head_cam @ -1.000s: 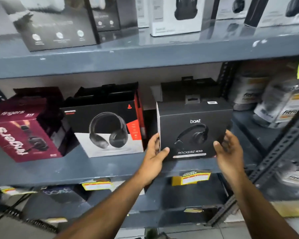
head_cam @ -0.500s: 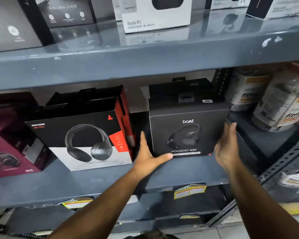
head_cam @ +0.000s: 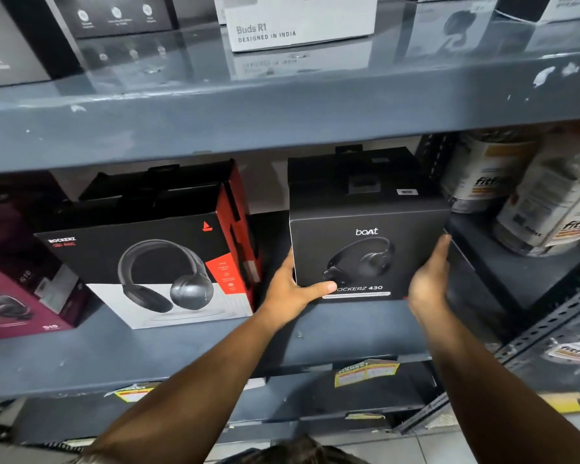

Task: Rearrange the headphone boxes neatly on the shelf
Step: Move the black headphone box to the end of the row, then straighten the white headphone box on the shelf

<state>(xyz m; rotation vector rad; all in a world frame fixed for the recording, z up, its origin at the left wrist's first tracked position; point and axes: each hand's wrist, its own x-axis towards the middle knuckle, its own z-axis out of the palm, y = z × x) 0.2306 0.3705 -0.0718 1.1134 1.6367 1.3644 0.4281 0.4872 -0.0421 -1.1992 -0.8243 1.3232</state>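
Note:
A black boAt Rockerz 430 headphone box (head_cam: 369,242) stands upright on the grey middle shelf (head_cam: 188,349), front face towards me. My left hand (head_cam: 292,289) grips its lower left corner, thumb across the front. My right hand (head_cam: 427,283) presses flat against its right side. Another black box (head_cam: 352,172) stands directly behind it. To the left stands a black, white and red Rockerz box (head_cam: 154,266), slightly angled, with more boxes behind it. A maroon headphone box (head_cam: 21,289) lies at the far left, partly cut off.
Fitfit canisters (head_cam: 546,209) fill the shelf section on the right, beyond a perforated metal upright (head_cam: 549,326). The upper shelf holds a white Buds R1 box (head_cam: 298,25) and dark boxes (head_cam: 114,15). Yellow price tags (head_cam: 365,373) stick to the shelf's front lip.
The black boAt box has gone back from the shelf's front edge and now sits square against the box behind it. Both hands followed it; my left thumb now lies across its front.

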